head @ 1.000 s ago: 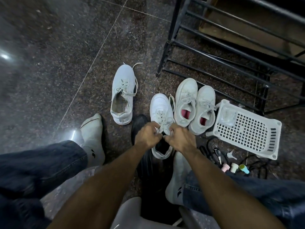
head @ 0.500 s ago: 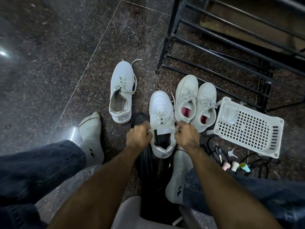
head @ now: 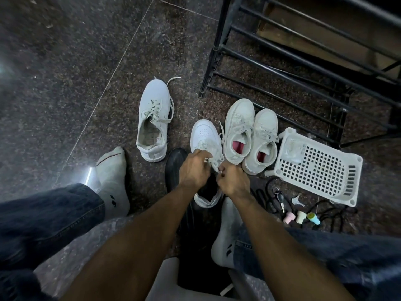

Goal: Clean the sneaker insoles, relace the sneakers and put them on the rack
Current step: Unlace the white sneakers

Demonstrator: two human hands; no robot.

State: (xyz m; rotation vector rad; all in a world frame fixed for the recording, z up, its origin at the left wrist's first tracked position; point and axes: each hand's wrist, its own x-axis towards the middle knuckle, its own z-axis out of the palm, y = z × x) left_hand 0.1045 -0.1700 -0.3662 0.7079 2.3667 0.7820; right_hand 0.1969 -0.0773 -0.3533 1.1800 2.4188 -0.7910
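Both hands are now closing together: left hand (head: 193,168) and right hand (head: 233,181) are pinching laces (head: 213,160), hiding the white sneaker (head: 204,135) tongue on the floor beside the rack (head: 219,51), basket (head: 316,168) nearby.

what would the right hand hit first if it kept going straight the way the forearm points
Probably the laces it pinches, then the white sneaker under them; the left hand sits close alongside. Depth is unclear.
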